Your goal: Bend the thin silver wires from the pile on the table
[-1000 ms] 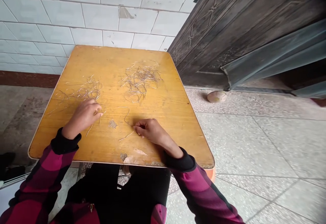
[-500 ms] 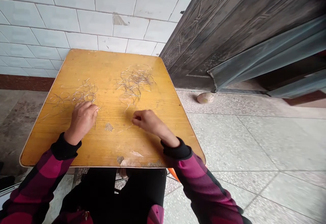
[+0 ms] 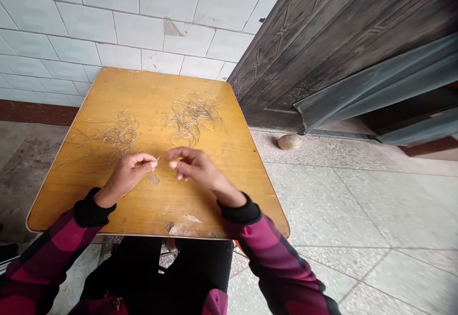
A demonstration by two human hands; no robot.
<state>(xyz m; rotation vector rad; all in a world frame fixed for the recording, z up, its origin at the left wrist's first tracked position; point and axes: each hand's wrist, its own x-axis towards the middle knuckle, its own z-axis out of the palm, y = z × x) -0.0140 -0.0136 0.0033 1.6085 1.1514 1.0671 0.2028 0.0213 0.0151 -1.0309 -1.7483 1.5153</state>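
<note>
My left hand point(image 3: 130, 173) is closed in a pinch above the near-left part of the wooden table point(image 3: 143, 85). A thin piece of wire point(image 3: 158, 159) pokes out from between its thumb and forefinger. Close to that tip is my right hand point(image 3: 195, 167), slightly blurred, its thumb and fingers apart with nothing visible between them. Beyond my left hand lies a loose tangle of thin, curled wires point(image 3: 119, 133). A second, denser heap of wires point(image 3: 193, 114) rests farther back, right of the middle.
A white tiled wall point(image 3: 118, 28) stands behind the table. To the right are a dark carved wooden door point(image 3: 265, 86) and a grey-blue curtain point(image 3: 339, 100). A pale rounded object point(image 3: 289, 141) lies on the floor by the door. The tabletop has worn, chipped patches point(image 3: 153, 179).
My left hand has come away from the left tangle toward the middle, with a wire in its pinch. My right hand has shifted left toward it, and its fingers have opened.
</note>
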